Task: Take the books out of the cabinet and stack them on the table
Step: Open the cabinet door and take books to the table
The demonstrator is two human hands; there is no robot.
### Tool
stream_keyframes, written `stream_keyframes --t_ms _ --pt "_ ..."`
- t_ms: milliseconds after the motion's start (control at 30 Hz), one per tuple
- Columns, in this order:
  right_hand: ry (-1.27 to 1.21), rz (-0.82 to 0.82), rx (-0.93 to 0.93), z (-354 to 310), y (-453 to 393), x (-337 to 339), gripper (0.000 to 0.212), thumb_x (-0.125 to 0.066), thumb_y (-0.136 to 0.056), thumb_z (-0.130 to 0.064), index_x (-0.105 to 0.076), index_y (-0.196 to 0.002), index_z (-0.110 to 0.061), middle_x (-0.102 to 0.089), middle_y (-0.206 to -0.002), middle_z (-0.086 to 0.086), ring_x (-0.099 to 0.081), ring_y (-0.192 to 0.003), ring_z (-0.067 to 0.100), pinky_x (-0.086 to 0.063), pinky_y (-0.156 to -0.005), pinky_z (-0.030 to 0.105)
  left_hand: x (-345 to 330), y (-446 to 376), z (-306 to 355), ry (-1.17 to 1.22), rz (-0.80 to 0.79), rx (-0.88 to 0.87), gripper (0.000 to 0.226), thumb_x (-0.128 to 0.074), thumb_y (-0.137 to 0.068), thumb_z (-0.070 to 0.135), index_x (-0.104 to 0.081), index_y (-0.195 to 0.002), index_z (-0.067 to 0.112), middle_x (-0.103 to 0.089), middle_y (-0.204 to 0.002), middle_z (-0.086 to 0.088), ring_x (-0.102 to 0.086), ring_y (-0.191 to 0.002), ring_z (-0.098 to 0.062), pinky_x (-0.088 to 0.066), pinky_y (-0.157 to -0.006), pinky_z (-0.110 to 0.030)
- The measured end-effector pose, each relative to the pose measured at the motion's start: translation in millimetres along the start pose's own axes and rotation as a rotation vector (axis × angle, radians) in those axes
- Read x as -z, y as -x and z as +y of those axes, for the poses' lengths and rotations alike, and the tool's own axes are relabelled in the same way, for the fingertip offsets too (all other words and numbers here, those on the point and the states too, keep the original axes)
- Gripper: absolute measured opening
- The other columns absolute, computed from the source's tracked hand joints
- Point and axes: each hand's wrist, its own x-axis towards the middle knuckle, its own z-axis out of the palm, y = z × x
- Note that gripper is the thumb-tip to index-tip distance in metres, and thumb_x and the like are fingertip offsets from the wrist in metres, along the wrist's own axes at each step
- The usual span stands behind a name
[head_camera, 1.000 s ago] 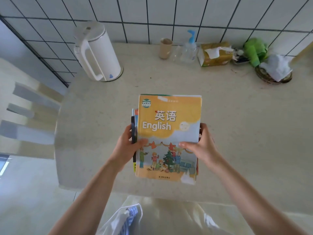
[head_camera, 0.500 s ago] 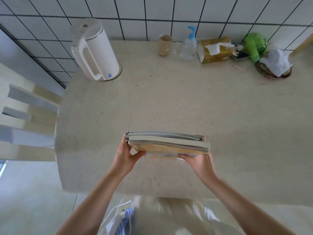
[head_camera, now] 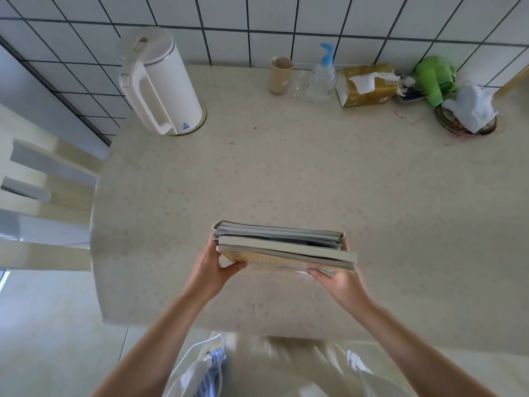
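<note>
Both my hands hold a stack of books upright on edge over the near part of the beige speckled table. I see the page edges from above, with the yellow English cover turned toward me. My left hand grips the stack's left end, thumb on the near face. My right hand grips the right end. Whether the lower edge touches the table is hidden. The cabinet is out of view.
A white electric kettle stands at the table's back left. Along the tiled wall sit a beige cup, a pump bottle, a tissue box, a green object and a white cloth on a round mat. A white chair is at left.
The stack went from cover facing up at me to standing on edge, then shifted slightly. Both hands kept their hold at the two ends.
</note>
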Motion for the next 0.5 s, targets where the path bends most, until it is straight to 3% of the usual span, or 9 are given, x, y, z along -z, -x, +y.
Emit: stream_keyframes --t_ms 67,133,233,333,400,500 --pt "0.011 0.011 -0.006 2.6 -0.8 0.4 0.054 -0.085 -0.067 -0.012 -0.054 -0.11 -0.019 -0.056 -0.106 -0.042 -0.056 -0.096 -0.015 -0.039 -0.082 0.001 -1.0 2.3 -0.3 0.029 0.0 0.014 0.058 -0.084 -0.071 0.02 -0.056 -0.121 0.012 -0.059 -0.104 0.041 -0.056 -0.1 0.016 -0.043 -0.083 -0.007" --pt "0.041 0.009 0.023 5.2 -4.8 0.9 0.045 -0.084 -0.068 -0.01 -0.061 -0.107 -0.009 -0.056 -0.104 -0.044 -0.054 -0.094 -0.021 -0.036 -0.081 -0.001 -2.1 1.6 1.8 0.063 0.004 0.037 0.058 -0.083 -0.072 0.017 -0.054 -0.122 0.014 -0.06 -0.101 0.042 -0.059 -0.098 0.015 -0.046 -0.083 -0.01" --pt "0.058 -0.003 0.0 5.8 -13.3 2.4 0.042 -0.083 -0.069 -0.012 -0.066 -0.106 -0.002 -0.063 -0.086 -0.034 -0.06 -0.089 -0.012 -0.038 -0.075 -0.001 0.1 -4.1 6.3 0.071 0.022 0.04 0.06 -0.084 -0.07 0.015 -0.053 -0.121 0.024 -0.064 -0.098 0.036 -0.062 -0.097 0.009 -0.051 -0.085 -0.024" --pt "-0.025 -0.062 -0.044 -4.6 -28.1 7.8 0.052 -0.081 -0.072 -0.012 -0.056 -0.118 -0.013 -0.064 -0.096 -0.024 -0.06 -0.092 -0.012 -0.046 -0.079 0.006 8.5 -21.8 10.9 0.116 -0.043 0.054 0.063 -0.084 -0.071 0.013 -0.05 -0.112 0.045 -0.068 -0.099 0.023 -0.067 -0.094 -0.007 -0.056 -0.082 -0.035" --pt "-0.085 -0.123 -0.092 -15.6 -40.8 12.0 0.058 -0.078 -0.076 -0.014 -0.046 -0.122 -0.026 -0.063 -0.106 -0.02 -0.06 -0.099 -0.008 -0.05 -0.082 0.013 14.0 -35.9 17.2 0.16 -0.102 0.098 0.061 -0.083 -0.072 0.011 -0.048 -0.11 0.044 -0.067 -0.098 0.025 -0.068 -0.091 -0.005 -0.058 -0.079 -0.036" --pt "-0.103 -0.156 -0.2 -23.8 -66.2 13.0 0.061 -0.076 -0.078 -0.02 -0.042 -0.129 -0.025 -0.062 -0.114 -0.013 -0.062 -0.099 0.003 -0.054 -0.083 0.027 20.0 -60.0 25.8 0.227 -0.169 0.167 0.054 -0.081 -0.075 0.014 -0.048 -0.114 0.032 -0.067 -0.103 0.012 -0.067 -0.098 -0.017 -0.06 -0.072 -0.033"
